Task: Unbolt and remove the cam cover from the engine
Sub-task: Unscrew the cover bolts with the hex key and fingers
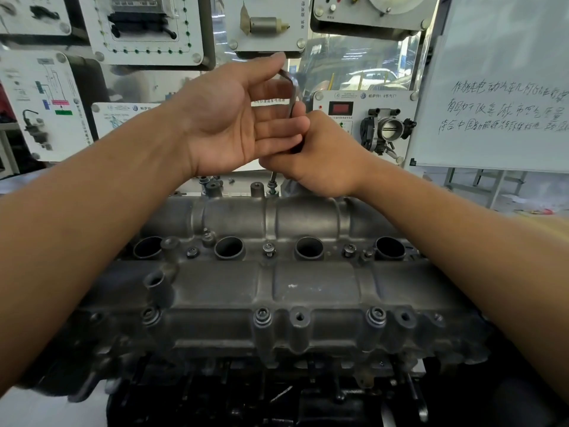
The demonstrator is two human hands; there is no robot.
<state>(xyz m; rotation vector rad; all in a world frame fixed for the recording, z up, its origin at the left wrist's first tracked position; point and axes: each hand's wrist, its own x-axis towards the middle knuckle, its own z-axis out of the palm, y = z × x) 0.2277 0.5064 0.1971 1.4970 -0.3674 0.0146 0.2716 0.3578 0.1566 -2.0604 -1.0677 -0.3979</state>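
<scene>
Workshop wall of display boards [144, 23] behind both hands, and a whiteboard [498, 72] with handwritten Chinese off past the right hand [320, 155]. That hand is wrapped tight round an L-shaped key [294, 97], standing on a bolt [271, 188] just under it. The left hand [234, 118] is flat-fingered against the key, thumb near the bend. The cam cover [308, 288] sits below both wrists with open air above it.
</scene>
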